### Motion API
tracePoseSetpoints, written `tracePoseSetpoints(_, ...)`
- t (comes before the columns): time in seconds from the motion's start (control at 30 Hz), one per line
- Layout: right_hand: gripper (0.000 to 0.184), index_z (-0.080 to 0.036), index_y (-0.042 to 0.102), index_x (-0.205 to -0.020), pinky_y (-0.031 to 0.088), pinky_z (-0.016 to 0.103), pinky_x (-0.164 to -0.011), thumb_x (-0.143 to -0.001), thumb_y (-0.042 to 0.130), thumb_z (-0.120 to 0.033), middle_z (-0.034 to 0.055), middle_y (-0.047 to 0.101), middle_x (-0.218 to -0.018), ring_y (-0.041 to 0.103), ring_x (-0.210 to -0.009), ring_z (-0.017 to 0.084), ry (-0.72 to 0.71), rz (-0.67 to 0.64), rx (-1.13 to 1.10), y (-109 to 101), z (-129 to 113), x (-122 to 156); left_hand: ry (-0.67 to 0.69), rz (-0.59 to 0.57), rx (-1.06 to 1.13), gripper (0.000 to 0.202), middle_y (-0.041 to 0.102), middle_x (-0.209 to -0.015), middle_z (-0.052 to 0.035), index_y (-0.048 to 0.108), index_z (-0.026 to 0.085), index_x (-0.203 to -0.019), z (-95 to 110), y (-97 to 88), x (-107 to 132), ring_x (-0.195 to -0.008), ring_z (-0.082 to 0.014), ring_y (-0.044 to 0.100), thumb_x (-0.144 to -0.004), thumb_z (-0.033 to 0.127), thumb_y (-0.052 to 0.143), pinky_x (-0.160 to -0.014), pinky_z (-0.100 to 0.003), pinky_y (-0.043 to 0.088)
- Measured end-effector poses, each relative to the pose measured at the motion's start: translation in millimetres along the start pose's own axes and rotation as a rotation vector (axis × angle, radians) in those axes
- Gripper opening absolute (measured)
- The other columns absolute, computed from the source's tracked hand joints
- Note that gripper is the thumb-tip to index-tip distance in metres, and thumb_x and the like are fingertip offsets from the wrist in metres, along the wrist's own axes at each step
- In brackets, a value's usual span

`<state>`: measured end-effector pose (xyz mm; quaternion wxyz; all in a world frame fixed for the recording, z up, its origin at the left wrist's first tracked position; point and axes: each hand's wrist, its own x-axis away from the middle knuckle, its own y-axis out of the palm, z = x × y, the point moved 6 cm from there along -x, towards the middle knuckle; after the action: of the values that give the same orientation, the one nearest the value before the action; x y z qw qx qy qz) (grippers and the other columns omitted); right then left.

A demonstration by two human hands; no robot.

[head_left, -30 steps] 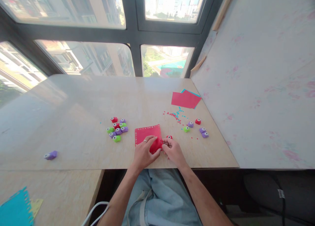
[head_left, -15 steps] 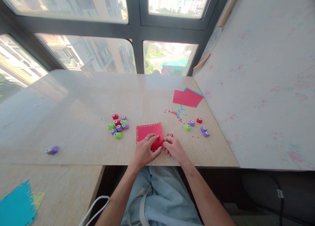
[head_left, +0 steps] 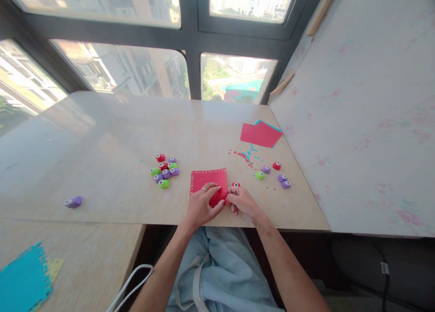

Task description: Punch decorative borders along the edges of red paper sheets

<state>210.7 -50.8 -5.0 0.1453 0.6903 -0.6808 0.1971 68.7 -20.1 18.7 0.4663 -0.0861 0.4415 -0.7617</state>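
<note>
A red paper square (head_left: pixel 208 180) with punched holes along its edges lies near the table's front edge. My left hand (head_left: pixel 201 206), a ring on one finger, rests on the sheet's near part and pinches its lower right corner. My right hand (head_left: pixel 244 201) is closed around a small red hole punch (head_left: pixel 235 184) at that same corner; only the punch's top shows above my fingers.
A cluster of red, green and purple punches (head_left: pixel 165 172) sits left of the sheet; a few more (head_left: pixel 276 174) lie to the right. Paper confetti (head_left: pixel 245 156) and stacked red and blue sheets (head_left: pixel 260 133) lie farther back. One purple punch (head_left: pixel 74 202) sits far left. A blue sheet (head_left: pixel 22 282) lies on the lower table.
Both hands keep their hold at the sheet's corner. The view has shifted slightly; nothing on the table has moved.
</note>
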Motion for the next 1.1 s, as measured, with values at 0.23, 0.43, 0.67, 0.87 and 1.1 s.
tracePoseSetpoints(0.23, 0.006, -0.021, 0.051, -0.07, 0.036, 0.017, -0.034, -0.069, 0.056, -0.023, -0.008, 0.051, -0.049, 0.045, -0.037, 0.007, -0.008, -0.015, -0.01, -3.7, 2.6, -0.3, 0.004, 0.006, 0.004, 0.033, 0.067, -0.12, -0.0082, 0.064, 0.022, -0.116, 0.7, -0.6, 0.5, -0.104, -0.0237, 0.067, -0.086, 0.036, 0.063, -0.087, -0.037, 0.056)
tracePoseSetpoints(0.43, 0.015, -0.02, 0.052, -0.072, 0.036, 0.017, -0.036, -0.072, 0.062, -0.031, -0.0075, 0.053, -0.049, 0.047, -0.037, 0.007, -0.008, -0.042, -0.012, -5.5, 4.9, 3.6, 0.007, 0.009, 0.012, 0.033, 0.066, -0.12, -0.0077, 0.064, 0.024, -0.116, 1.0, -1.3, 1.0, -0.103, -0.0229, 0.067, -0.086, 0.037, 0.063, -0.087, -0.035, 0.055)
tracePoseSetpoints(0.67, 0.027, -0.02, 0.052, -0.073, 0.036, 0.017, -0.036, -0.075, 0.068, -0.041, -0.0078, 0.053, -0.048, 0.046, -0.037, 0.006, -0.007, -0.059, -0.025, -6.6, 4.8, 7.2, 0.004, 0.013, 0.042, 0.03, 0.067, -0.118, -0.0077, 0.065, 0.024, -0.114, 3.7, -3.9, 0.0, -0.102, -0.0226, 0.068, -0.086, 0.035, 0.063, -0.086, -0.035, 0.055)
tracePoseSetpoints(0.87, 0.036, -0.019, 0.053, -0.071, 0.036, 0.018, -0.036, -0.078, 0.065, -0.053, -0.0062, 0.053, -0.044, 0.047, -0.037, 0.008, -0.014, -0.072, 0.009, -7.5, 7.2, 5.9, -0.004, 0.011, 0.049, 0.03, 0.067, -0.118, -0.0074, 0.065, 0.023, -0.113, 3.0, -3.9, 0.3, -0.101, -0.0223, 0.068, -0.087, 0.036, 0.063, -0.086, -0.035, 0.055)
tracePoseSetpoints(1.1, 0.045, -0.019, 0.053, -0.068, 0.037, 0.019, -0.036, -0.078, 0.063, -0.061, -0.0055, 0.053, -0.048, 0.048, -0.038, 0.008, -0.006, -0.077, -0.047, -6.4, 6.6, 6.4, -0.007, 0.023, 0.055, 0.031, 0.068, -0.118, -0.0067, 0.066, 0.024, -0.114, 2.6, -5.3, 0.8, -0.101, -0.0218, 0.068, -0.086, 0.036, 0.063, -0.086, -0.034, 0.055)
